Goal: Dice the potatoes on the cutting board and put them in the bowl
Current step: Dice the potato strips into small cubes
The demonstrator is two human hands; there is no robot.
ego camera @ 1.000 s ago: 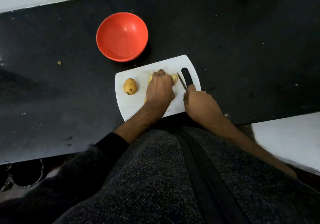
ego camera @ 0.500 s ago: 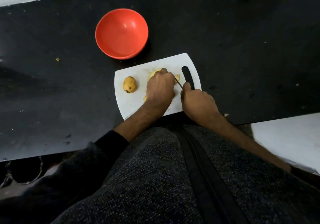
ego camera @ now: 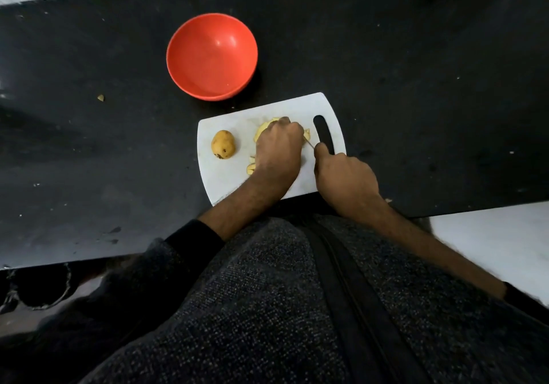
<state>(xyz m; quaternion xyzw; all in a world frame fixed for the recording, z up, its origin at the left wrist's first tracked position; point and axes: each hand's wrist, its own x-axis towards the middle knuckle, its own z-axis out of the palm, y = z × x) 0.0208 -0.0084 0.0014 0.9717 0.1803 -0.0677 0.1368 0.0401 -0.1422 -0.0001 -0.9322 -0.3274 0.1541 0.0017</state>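
1. Your left hand (ego camera: 277, 152) holds down the peeled potato (ego camera: 264, 129) near the middle of the white cutting board (ego camera: 225, 176), fingers curled over it, much as half a second ago.
2. Your right hand (ego camera: 344, 178) grasps the knife (ego camera: 310, 144); only a sliver of blade shows. A second ago it stood clear, and now it has moved in against the potato beside your left fingers, so you are mid-slice.
3. Cut pieces (ego camera: 251, 168) lie by your left wrist; the whole potato (ego camera: 223, 144) waits untouched at the board's left end.
4. The red bowl (ego camera: 211, 55) beyond the board holds nothing I can see, so dicing is early.
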